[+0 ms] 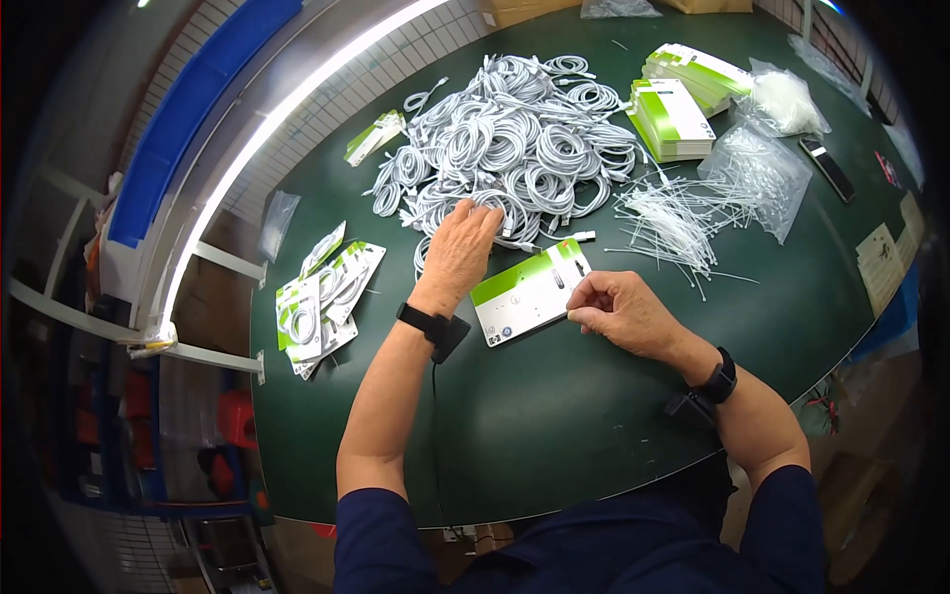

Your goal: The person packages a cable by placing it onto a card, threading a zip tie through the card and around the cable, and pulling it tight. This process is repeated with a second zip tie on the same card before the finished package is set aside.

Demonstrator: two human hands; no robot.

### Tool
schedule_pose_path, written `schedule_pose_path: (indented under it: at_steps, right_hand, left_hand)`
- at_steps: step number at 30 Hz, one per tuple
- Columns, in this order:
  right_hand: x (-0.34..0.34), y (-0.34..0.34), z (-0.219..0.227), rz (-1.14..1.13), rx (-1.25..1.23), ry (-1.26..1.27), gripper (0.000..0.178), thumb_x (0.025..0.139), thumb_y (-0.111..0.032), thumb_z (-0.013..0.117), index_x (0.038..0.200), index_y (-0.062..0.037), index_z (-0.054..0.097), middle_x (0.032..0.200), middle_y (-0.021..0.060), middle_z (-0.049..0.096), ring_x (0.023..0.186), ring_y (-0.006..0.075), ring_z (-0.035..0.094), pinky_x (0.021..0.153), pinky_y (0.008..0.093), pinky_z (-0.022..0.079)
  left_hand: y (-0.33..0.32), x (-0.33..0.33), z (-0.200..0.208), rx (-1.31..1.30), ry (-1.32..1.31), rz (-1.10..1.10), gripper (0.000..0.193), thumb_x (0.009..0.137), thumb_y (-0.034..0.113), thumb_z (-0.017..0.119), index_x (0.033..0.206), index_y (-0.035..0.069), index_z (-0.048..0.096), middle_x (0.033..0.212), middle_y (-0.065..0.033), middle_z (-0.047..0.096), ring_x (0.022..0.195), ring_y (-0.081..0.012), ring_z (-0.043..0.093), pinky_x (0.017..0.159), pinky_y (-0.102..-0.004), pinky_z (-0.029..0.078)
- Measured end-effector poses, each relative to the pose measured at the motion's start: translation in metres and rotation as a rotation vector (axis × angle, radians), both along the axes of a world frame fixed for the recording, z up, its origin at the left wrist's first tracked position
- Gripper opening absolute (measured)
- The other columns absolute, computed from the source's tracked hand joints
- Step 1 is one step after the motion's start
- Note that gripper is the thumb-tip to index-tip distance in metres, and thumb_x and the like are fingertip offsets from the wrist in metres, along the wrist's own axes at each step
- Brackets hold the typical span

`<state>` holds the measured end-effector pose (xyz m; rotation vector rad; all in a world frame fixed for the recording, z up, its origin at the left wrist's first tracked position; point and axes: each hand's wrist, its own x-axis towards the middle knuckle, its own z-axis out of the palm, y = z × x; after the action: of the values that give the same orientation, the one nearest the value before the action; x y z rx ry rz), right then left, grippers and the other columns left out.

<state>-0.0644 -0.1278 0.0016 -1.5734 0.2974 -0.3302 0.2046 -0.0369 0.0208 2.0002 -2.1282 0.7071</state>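
Note:
My left hand (461,247) reaches into the near edge of a pile of coiled grey-white cables (515,139). Its fingers are bent and closed on a coil there, though the palm side is hidden. To the right of it, a white and green packaging card (524,300) with small holes lies at a slant in front of the pile. At the card's lower right corner, my right hand (623,312) has thumb and index finger pinched together on the edge. A cable plug (584,237) sticks out just beyond the card.
Cards with cables attached (322,307) lie stacked at the left. Loose white cable ties (673,223) spread out at the right, beside clear bags (762,173). Farther back stand stacks of cards (673,119). A dark phone-like device (827,168) lies near the right edge.

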Motion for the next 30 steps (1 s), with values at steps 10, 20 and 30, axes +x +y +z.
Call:
schedule_pose_path:
  at_steps: [10, 20, 30]
  right_hand:
    - [0.001, 0.000, -0.004, 0.009, -0.002, -0.064, 0.005, 0.089, -0.002, 0.069, 0.091, 0.0020, 0.067, 0.076, 0.0029, 0.066, 0.067, 0.0073, 0.062, 0.063, 0.0227, 0.051]
    - [0.000, 0.005, -0.007, 0.021, 0.008, -0.080, 0.005, 0.089, -0.002, 0.069, 0.092, 0.0024, 0.067, 0.079, 0.0028, 0.067, 0.068, 0.0077, 0.063, 0.063, 0.0224, 0.052]
    - [-0.004, 0.008, 0.021, -0.103, 0.157, -0.092, 0.017, 0.099, -0.014, 0.062, 0.102, 0.0019, 0.068, 0.085, 0.0036, 0.068, 0.070, 0.0080, 0.062, 0.065, 0.0224, 0.053]
  left_hand:
    - [-0.002, 0.001, 0.019, 0.055, 0.090, 0.104, 0.035, 0.082, 0.009, 0.069, 0.116, 0.006, 0.062, 0.092, -0.0072, 0.065, 0.097, -0.0275, 0.059, 0.082, -0.0354, 0.050]
    - [-0.003, -0.007, 0.022, -0.182, 1.293, 0.296, 0.031, 0.095, 0.020, 0.065, 0.121, 0.002, 0.064, 0.090, -0.0097, 0.062, 0.075, -0.0201, 0.058, 0.069, -0.0305, 0.047]
    - [0.024, -0.099, 0.037, -0.284, 0.774, 0.086, 0.035, 0.088, 0.011, 0.073, 0.121, 0.003, 0.066, 0.084, -0.0076, 0.060, 0.076, -0.0211, 0.056, 0.067, -0.0317, 0.047]
